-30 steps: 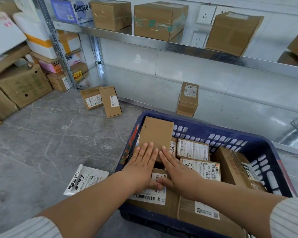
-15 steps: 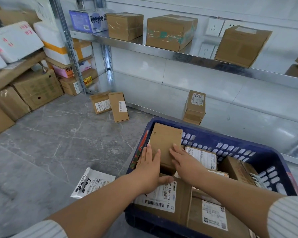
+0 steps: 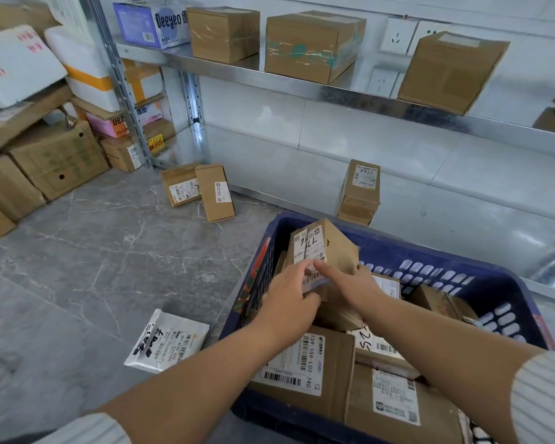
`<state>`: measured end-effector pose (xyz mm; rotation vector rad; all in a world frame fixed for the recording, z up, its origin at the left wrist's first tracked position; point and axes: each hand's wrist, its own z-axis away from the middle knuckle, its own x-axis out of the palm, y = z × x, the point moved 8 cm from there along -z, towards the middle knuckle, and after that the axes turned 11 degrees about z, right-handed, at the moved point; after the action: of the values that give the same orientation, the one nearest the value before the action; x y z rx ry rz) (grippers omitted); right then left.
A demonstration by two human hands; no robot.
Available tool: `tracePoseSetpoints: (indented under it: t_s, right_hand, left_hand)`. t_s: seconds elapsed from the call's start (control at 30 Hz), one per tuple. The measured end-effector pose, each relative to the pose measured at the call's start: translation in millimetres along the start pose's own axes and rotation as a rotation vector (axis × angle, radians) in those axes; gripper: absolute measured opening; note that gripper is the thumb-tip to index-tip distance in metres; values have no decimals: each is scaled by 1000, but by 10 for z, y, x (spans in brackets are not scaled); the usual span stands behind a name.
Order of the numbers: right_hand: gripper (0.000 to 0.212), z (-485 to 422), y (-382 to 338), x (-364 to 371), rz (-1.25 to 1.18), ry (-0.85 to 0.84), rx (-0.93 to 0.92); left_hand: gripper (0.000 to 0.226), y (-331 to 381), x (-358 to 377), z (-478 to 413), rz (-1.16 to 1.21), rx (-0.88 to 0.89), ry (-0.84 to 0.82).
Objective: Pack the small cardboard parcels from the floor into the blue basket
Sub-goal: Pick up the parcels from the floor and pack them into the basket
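Note:
The blue basket sits low right, holding several cardboard parcels. Both hands are inside it at its far left corner. My left hand and my right hand grip a small labelled parcel, tilted up on edge with its label facing me. A large labelled parcel lies flat at the near left of the basket. On the floor remain two small parcels leaning together by the shelf foot. Another one stands upright against the shelf base behind the basket.
A white plastic mailer lies on the grey floor left of the basket. A metal shelf above carries bigger boxes. Large cartons and foam boxes are stacked at the left. Open floor stretches in the middle left.
The parcel that lay flat under my hands has been turned up on edge, its label now showing. Both hands closed around it. The view shifted closer to the basket.

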<state>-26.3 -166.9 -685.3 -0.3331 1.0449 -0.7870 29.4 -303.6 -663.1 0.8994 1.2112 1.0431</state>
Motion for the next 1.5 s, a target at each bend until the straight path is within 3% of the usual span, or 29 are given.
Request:
tracePoseSetpoints:
  t_s: [0.07,0.17,0.33,0.47,0.67,0.8,0.93,1.0,1.13,1.27,1.4,1.5]
  right_hand:
    - [103,-42,34,8,-65,-64,39]
    - [72,-59,64,61,-214,-136,51]
    - [40,-39,53,246,-400,-256,44]
    - [41,-81,76,448,-408,-296,1]
    - [49,-122,-11,595,-226,-331,-127]
    - [57,-181,58,682,-253,-358,-66]
    - [75,-200,130,691,-330,-420,41]
    - [68,-184,143,647,-348,-448,43]
    - [84,-231,215,373,-289,-346,52]
    - [87,-349,213,-124,-315,-200,0]
    - [76,-426,210,-417,-429,-150,-2]
    - [69,-393,139,-455,-454,-230,-45]
  left_hand:
    - [56,-105,-52,-85,0,-47,57]
    - [59,-180,-45,-174,-16,-94,62]
    - [48,36,-103,-154,-258,37,161]
    - [57,-50,-73,-154,-458,-1,103]
    - [62,-171,-28,-178,-721,8,33]
    - [65,-184,-72,-183,-639,-58,96]
    - [99,-230,-44,-224,-549,-140,82]
    - [106,-220,-32,-228,-556,-132,104]
    - [90,-69,-90,-202,-424,16,198]
    - [73,21,-277,-242,-126,21,264]
    - [36,119,-431,-293,1,59,292]
    - [17,251,-449,-354,35,62,215]
